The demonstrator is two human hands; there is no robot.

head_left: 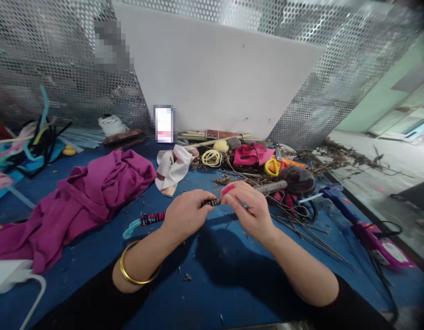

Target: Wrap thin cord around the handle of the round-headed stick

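My left hand (186,213) is closed round a thin rod (153,217) wrapped in black and pink thread, whose pale blue end sticks out to the left. A gold bangle (138,266) sits on that wrist. My right hand (248,206) pinches the same rod at its right end, with a pink piece (228,188) under the fingertips. Both hands hover over the blue table cover (212,256), almost touching each other.
A crumpled magenta cloth (84,201) lies left. A white and pink fabric piece (173,167), yellow loops (212,158), a pink pouch (248,153), dry twigs (301,229), a dark ball (297,179) and a blue and pink glue gun (356,215) crowd the back and right. Perforated metal panels and a white board (225,78) stand behind.
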